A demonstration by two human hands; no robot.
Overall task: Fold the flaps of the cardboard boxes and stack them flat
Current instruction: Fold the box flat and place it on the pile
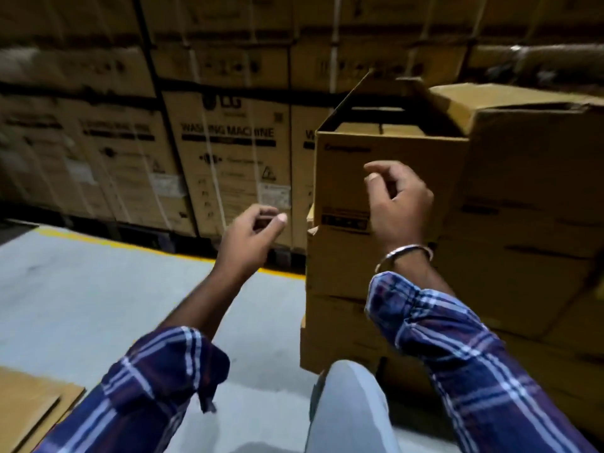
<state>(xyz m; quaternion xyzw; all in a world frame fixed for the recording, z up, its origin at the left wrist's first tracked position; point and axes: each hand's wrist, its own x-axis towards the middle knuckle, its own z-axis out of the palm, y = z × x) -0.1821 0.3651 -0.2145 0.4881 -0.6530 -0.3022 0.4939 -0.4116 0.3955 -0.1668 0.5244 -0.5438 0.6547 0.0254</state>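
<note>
Two forearms in rolled blue-and-white plaid sleeves (457, 348) reach up from the bottom of the frame, with a knee in pale grey trousers (349, 407) between them at the lower centre. At the lower left corner lie flat sheets of brown cardboard (29, 407) on the grey concrete floor (98, 289).

Near the middle of the frame, the left hand (251, 237) hangs in the air, its fingers loosely curled and the thumb tip close to them; the grip holds nothing and touches nothing. Higher and to the right, the right hand (397, 204) wears a silver metal bangle (405, 253) at the wrist. Its fingers are also loosely curled, empty, raised in front of the near wall of an open-topped brown cardboard box (346, 178); whether they touch the wall cannot be told.

That box stands at centre right on top of a stack of brown cardboard boxes (336, 276), with its far flap raised upright. Just beside it on the right sits a larger brown carton (529, 178), its top flaps partly down.

A yellow painted line (130, 245) crosses the floor at left. Behind it, filling the upper left and centre, rises a wall of strapped washing-machine cartons (228, 152), blurred.
</note>
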